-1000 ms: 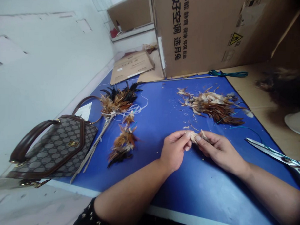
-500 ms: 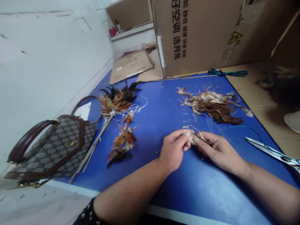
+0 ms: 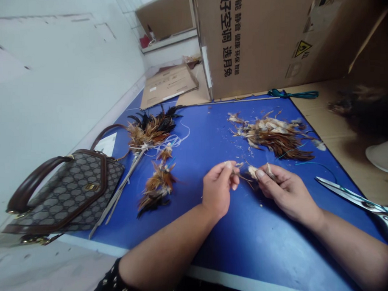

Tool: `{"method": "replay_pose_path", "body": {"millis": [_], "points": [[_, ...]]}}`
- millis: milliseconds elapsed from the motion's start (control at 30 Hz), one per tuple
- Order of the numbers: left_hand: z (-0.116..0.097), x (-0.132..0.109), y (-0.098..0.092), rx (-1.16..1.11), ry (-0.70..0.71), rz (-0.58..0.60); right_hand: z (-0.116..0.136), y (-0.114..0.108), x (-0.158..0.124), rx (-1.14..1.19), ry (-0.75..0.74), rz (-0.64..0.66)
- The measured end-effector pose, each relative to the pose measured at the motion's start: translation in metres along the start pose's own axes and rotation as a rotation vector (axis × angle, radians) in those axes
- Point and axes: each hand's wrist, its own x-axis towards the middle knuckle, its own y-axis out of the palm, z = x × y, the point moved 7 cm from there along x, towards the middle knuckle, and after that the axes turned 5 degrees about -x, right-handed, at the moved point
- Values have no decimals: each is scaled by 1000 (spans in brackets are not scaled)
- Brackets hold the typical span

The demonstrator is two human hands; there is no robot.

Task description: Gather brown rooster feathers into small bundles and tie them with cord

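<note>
Both my hands rest on a blue mat [image 3: 210, 239]. My left hand [image 3: 216, 188] is closed in a pinch on a thin brown feather [image 3: 243, 178]. My right hand [image 3: 283, 189] pinches a small bunch of pale feathers [image 3: 253, 171] between thumb and fingers. The two hands are a short gap apart. A loose heap of brown and cream feathers [image 3: 273, 137] lies just beyond my right hand.
Bundled feathers on sticks [image 3: 150, 131] and smaller tied bunches [image 3: 157, 184] lie at left with white thread. A patterned handbag [image 3: 65, 194] stands at the mat's left edge. Scissors [image 3: 354, 200] lie at right, a teal cord [image 3: 294, 94] and a big cardboard box [image 3: 267, 37] behind.
My hands were touching around the small feather bunch; now the left hand has pulled away to the left with one feather, leaving the bunch in the right.
</note>
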Motion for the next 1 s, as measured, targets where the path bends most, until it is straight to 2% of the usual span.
{"method": "replay_pose_path", "body": {"millis": [167,233,700,867,1000], "points": [[13,-12,12,94,0,191,9,4,1,-52,-46,33],[14,-14,14,106,7,224,11,6,1,-57,-56,47],[13,-16,17,192,14,262,10,14,1,-62,-41,104],[12,-10,15,-8,-89,231,5,11,1,-5,-20,97],[9,-4,11,-126,-153,192,-11,0,5,163,60,-1]]}}
